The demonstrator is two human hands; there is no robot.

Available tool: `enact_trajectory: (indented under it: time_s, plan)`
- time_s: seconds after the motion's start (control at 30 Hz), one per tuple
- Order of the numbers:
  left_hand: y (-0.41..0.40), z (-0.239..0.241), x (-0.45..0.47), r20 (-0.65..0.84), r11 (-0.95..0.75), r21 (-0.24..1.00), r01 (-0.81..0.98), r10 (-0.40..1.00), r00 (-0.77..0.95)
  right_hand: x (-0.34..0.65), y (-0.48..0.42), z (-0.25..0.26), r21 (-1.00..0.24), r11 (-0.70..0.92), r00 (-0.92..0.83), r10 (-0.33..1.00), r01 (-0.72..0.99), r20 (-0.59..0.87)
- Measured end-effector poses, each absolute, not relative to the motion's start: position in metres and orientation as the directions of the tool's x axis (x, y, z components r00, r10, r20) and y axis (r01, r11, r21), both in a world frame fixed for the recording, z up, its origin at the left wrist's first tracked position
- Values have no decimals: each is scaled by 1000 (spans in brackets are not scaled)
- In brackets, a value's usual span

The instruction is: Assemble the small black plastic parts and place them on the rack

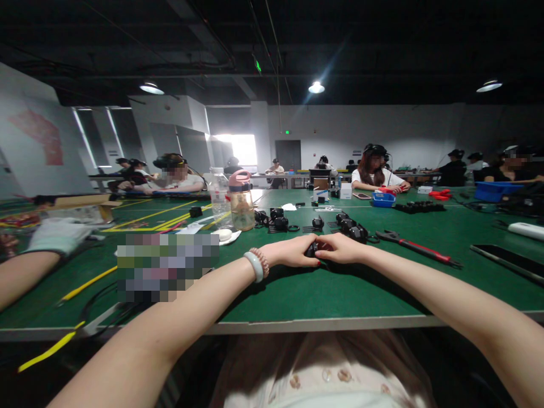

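My left hand [293,251], with a bangle and a coiled band at its wrist, meets my right hand [343,249] over the green table. Between them is a small black part [311,249], mostly hidden by the fingers. Both hands are closed around it, fingertips touching it. Just beyond them lie several rounded black parts, including a single one [317,222] and a cluster [352,228] behind my right hand. Another group of black parts [278,220] sits farther left.
Red-handled pliers [419,249] and a phone [510,260] lie to the right. A drinking bottle [242,204] and a clear plastic bottle [219,195] stand left of centre. A gloved hand [59,235] reaches in at far left. A blue bin [383,200] sits before a person opposite.
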State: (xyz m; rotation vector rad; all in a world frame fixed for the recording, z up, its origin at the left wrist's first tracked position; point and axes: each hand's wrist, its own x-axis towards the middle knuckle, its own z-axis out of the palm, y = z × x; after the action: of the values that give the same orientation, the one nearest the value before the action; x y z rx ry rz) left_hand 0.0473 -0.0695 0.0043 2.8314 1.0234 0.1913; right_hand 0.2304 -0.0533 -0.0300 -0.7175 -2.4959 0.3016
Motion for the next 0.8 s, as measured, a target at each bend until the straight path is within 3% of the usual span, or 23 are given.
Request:
enact_trajectory:
  time_s: [0.8]
  plan:
    - [-69,4,46,88,-768,156,621,637,765,230,-54,-31,-349,821,-714,567,451,411]
